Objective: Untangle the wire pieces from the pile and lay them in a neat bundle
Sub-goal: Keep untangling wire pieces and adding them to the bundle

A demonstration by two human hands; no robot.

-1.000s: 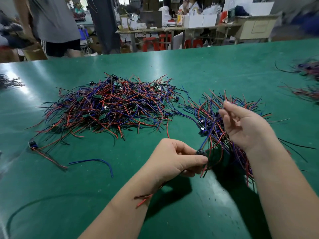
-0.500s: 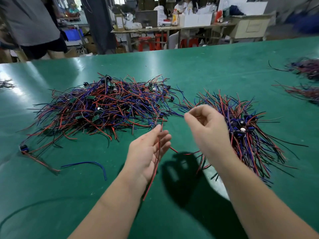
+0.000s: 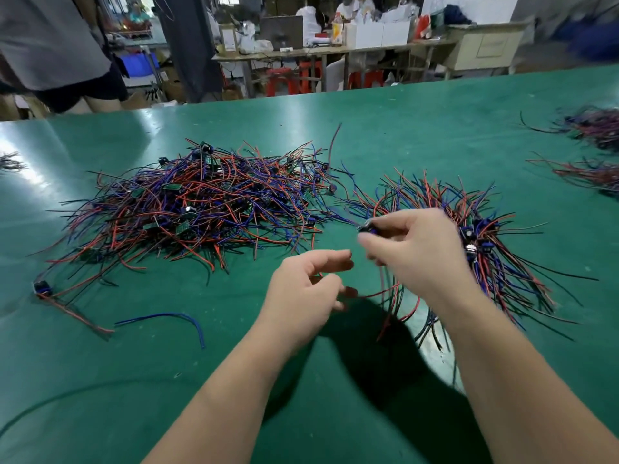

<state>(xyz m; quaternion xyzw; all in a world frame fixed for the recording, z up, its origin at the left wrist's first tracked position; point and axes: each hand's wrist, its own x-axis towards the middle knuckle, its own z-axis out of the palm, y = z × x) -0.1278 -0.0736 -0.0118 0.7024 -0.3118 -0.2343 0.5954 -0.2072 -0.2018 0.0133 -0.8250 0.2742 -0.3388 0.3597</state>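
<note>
Green table point(image 3: 418, 128), tangled wire pile point(image 3: 207, 202), cluttered workbench point(image 3: 301, 53) behind

Open table point(image 3: 100, 380) lies nearside (pile point(image 3: 201, 209), bundle point(image 3: 495, 262) beyond).

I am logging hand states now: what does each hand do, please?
Left hand: fingers loosely curled; whether it holds anything cannot be told.
Right hand: pinches a dark connector.
</note>
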